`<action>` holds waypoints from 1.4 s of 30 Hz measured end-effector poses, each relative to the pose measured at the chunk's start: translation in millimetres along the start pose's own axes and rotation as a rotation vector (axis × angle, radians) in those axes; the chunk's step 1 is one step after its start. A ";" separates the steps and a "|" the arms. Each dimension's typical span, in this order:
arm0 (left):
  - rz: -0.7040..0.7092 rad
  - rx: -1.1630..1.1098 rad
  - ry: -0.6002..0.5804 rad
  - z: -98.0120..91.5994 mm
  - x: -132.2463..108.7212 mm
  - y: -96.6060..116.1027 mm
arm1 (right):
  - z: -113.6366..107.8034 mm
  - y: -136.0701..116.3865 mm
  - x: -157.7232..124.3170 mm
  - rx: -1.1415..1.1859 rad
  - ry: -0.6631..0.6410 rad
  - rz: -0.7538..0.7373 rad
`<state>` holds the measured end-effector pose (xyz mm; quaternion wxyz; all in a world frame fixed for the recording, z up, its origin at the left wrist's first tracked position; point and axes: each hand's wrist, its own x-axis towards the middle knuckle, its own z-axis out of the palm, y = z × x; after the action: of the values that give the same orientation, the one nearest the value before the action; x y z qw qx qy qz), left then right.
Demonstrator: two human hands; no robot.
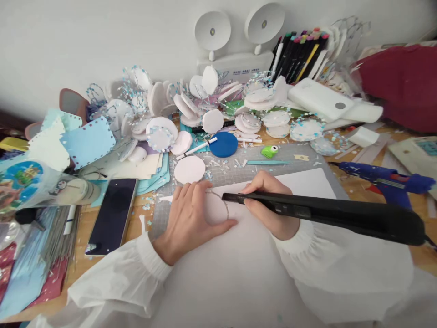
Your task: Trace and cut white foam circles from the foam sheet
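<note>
A large white sheet (246,255) reaches from the grey cutting mat toward me. My left hand (191,216) lies over a round white disc (215,207) with a thin brownish rim on this sheet. Its fingers and thumb are spread around the disc, and the palm hides part of it. My right hand (268,182) is wrapped around a long black corded tool (327,216) of a kind I cannot make out. The tool's narrow tip meets the right side of the disc's rim. A loose white disc (190,170) lies just beyond my left fingers.
Many white discs, some trimmed with blue dots (307,129), crowd the back. A blue round lid (223,144), green punch (269,151) and teal tool (268,162) lie on the mat (293,159). A phone (112,216) is left, a blue glue gun (385,178) right.
</note>
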<state>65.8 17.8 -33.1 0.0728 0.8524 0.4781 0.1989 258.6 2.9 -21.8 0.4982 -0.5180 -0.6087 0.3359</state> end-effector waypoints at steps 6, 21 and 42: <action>0.049 -0.033 -0.001 -1.2 -0.6 -2.6 | 2.4 4.7 -0.4 -0.081 -0.100 -0.048; 0.055 -0.176 0.005 -3.1 -1.1 -6.7 | 2.9 -1.4 -2.3 -0.108 -0.212 0.077; -0.024 -0.139 -0.026 -4.0 2.5 -2.1 | 17.3 -14.5 -30.8 -0.056 -0.079 0.382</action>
<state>63.7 20.8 -29.4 0.1405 0.8421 0.4722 0.2195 236.8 -28.5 -21.2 0.3867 -0.6242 -0.5276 0.4271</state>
